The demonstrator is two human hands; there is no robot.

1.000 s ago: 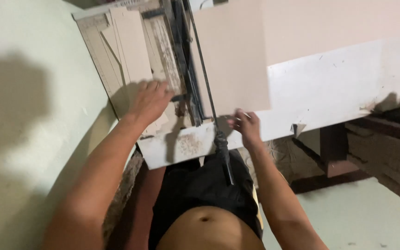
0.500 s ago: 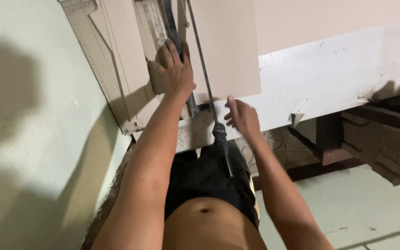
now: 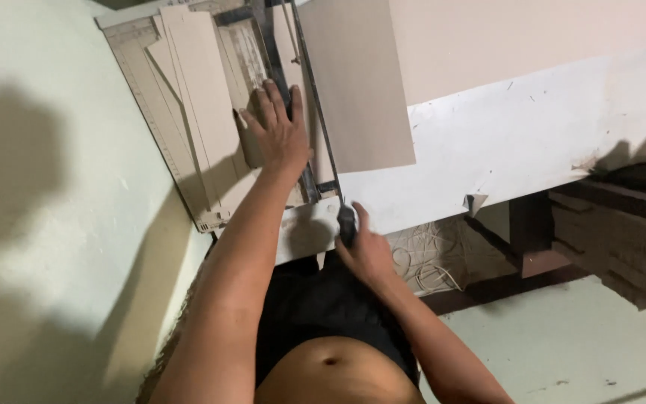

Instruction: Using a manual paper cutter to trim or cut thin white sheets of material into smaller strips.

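Observation:
A paper cutter (image 3: 188,187) with a ruled base sits on a white table (image 3: 532,135). My left hand (image 3: 278,131) presses flat on a tan cardboard sheet next to the cutter's dark blade arm (image 3: 312,105). My right hand (image 3: 364,251) grips the black handle (image 3: 346,221) at the near end of that arm, at the table's front edge. A large tan cardboard sheet (image 3: 360,82) lies to the right of the blade. Cut cardboard strips (image 3: 203,97) rest on the cutter base at the left.
A pale wall (image 3: 46,224) runs along the left, close to the cutter. Under the table lie thin paper trimmings (image 3: 428,258) and dark brown stacked boards (image 3: 607,232). A pale floor (image 3: 577,344) shows at lower right.
My left hand stays pressed on the cardboard by the blade. My right hand has closed on the black handle and drawn it down toward me; the view has shifted.

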